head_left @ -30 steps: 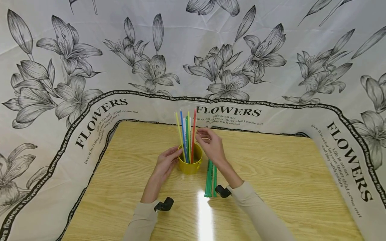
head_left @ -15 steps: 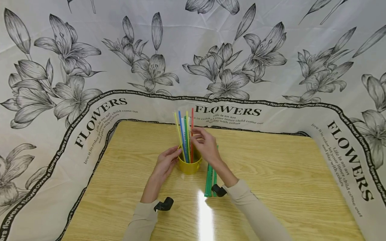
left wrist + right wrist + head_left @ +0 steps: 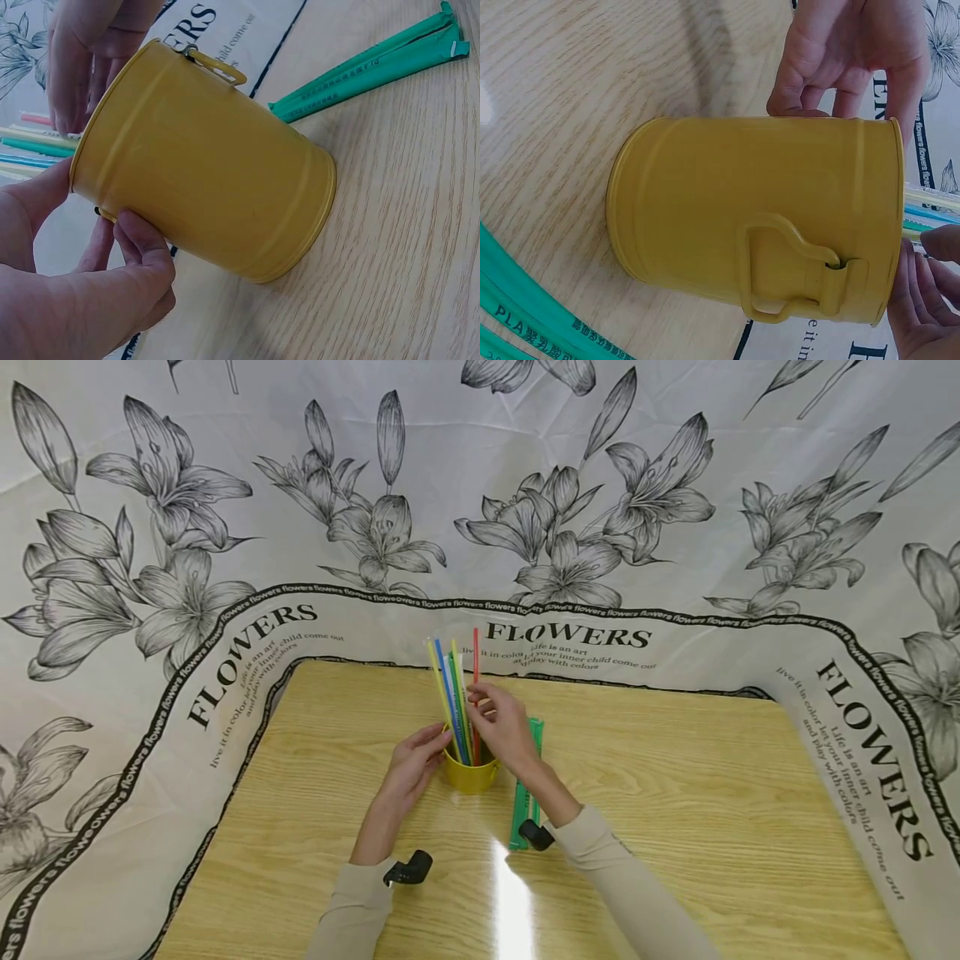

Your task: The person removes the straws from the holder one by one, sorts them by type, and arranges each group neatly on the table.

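Observation:
A yellow metal bucket [image 3: 470, 781] with small side handles stands upright on the table. Several long straws [image 3: 444, 693] in yellow, blue and green lean left in it, and a red straw [image 3: 476, 652] rises more upright beside them. My left hand [image 3: 413, 762] holds the bucket at its left side, thumb at the rim and fingers by the handle, as the left wrist view shows. My right hand [image 3: 504, 727] is over the bucket's right rim, thumb and fingers pinching at the straws; in the right wrist view a yellow straw [image 3: 912, 235] runs to its thumb.
Green-wrapped straws [image 3: 367, 71] with printed lettering lie on the wooden table [image 3: 675, 793], right of the bucket and partly under my right forearm. A white cloth [image 3: 405, 635] with black flower drawings hangs around the back and sides.
My right hand has moved left and slightly down onto the straws. Their tops have shifted left, with the red one now standing apart from the others. My left hand stays at the bucket.

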Demonstrator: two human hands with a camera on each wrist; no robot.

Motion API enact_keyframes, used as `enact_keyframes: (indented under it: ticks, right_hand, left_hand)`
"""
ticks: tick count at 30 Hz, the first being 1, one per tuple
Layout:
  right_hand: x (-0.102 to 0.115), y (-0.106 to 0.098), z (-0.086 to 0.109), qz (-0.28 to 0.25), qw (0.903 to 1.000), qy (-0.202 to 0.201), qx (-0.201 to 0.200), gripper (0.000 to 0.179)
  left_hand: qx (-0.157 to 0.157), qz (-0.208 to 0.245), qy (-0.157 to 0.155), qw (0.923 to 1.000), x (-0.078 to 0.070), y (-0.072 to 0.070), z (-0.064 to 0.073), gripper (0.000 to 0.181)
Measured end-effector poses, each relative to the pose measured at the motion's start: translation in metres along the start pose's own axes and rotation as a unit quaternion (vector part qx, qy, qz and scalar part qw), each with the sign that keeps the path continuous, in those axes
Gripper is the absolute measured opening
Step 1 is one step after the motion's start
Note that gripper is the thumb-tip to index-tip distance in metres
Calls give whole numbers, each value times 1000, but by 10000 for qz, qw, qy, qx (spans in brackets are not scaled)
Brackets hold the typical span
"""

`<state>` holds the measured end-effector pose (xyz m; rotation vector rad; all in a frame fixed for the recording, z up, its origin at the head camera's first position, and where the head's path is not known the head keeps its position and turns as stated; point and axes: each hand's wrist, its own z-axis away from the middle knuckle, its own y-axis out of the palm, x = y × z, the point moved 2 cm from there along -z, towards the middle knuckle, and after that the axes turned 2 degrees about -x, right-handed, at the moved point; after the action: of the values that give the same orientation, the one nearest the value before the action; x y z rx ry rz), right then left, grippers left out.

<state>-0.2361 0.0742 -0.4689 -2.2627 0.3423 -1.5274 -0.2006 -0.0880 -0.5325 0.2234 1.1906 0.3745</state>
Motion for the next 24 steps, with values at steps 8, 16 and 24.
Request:
enact_keyframes:
  ticks: [8, 16, 24]
  right_hand:
    - [3, 3, -1, 218, 9997, 35, 118, 24]
    - [7, 4, 1, 117, 9995, 52, 306, 31]
    - [10, 8, 3, -42, 9983, 182, 549, 41]
  left_hand:
    - [20, 56, -41, 10000, -1, 1, -1, 49]
    - [-9, 19, -77, 10000, -2, 1, 0, 51]
    - [-2, 84, -79, 9999, -1, 0, 0, 48]
